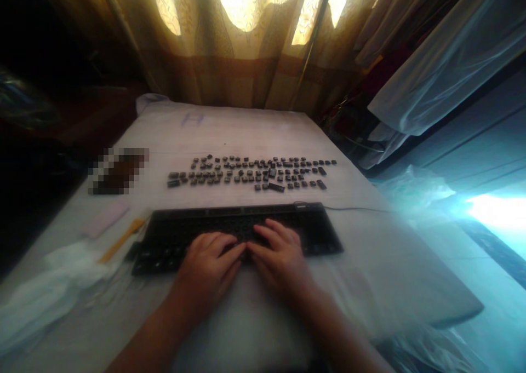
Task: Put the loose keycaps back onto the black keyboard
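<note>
A black keyboard [164, 228] lies slightly askew across the near part of the table, with key caps on its near left section. My left hand [211, 258] rests over its front middle, fingers bent and drawn together. Beside it, my right hand [281, 255] reaches in from the right, its forefinger tip meeting the left one at the front row. Whatever lies between the fingertips is hidden and too small to make out. Behind the keyboard, loose black key caps [209, 174] are laid out in rough rows, with a larger key cap [276, 187] nearer me.
On the left lie a pixelated dark object [119, 170], a pink flat piece [106, 218], a yellow-handled tool [123, 239] and a crumpled white plastic bag [53, 280]. A cable [357, 209] runs right. Curtains [246, 61] hang behind the white-covered table [246, 129].
</note>
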Demonstrator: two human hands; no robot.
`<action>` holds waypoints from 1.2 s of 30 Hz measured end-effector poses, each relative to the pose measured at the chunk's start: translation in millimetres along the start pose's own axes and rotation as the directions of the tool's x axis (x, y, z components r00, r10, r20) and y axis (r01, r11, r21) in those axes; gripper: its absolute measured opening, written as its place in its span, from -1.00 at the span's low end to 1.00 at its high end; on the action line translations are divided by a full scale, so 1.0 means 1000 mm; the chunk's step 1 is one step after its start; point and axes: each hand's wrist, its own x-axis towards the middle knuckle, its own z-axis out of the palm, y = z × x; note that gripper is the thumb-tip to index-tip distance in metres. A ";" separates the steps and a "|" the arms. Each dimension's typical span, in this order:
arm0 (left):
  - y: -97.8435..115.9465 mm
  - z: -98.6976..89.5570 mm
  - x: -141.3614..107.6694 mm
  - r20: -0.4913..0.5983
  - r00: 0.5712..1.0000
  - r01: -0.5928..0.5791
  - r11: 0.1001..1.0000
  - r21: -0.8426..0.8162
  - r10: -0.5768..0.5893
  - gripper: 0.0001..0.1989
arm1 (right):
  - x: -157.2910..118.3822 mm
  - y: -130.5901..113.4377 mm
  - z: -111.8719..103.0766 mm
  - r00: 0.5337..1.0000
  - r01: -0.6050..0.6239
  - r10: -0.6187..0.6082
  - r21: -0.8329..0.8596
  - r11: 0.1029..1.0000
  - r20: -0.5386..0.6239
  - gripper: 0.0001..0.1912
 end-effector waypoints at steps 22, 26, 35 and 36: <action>0.000 0.005 -0.002 -0.006 0.997 -0.080 0.997 0.025 0.080 -0.69 | 0.001 -0.005 0.000 0.999 -0.036 0.035 0.032 0.999 0.028 -0.78; 0.000 0.004 -0.002 -0.010 0.996 -0.088 0.995 0.044 0.088 -0.69 | 0.001 -0.005 -0.004 1.000 -0.025 0.026 0.029 0.999 -0.013 -0.76; -0.002 0.009 -0.006 0.003 0.999 -0.037 0.999 -0.033 0.037 -0.67 | -0.001 -0.005 -0.001 1.000 0.031 -0.031 -0.025 0.999 -0.001 -0.74; -0.002 0.009 -0.006 0.004 0.999 -0.034 0.999 -0.036 0.034 -0.68 | -0.001 -0.005 0.000 0.999 0.036 -0.036 -0.032 0.999 0.002 -0.74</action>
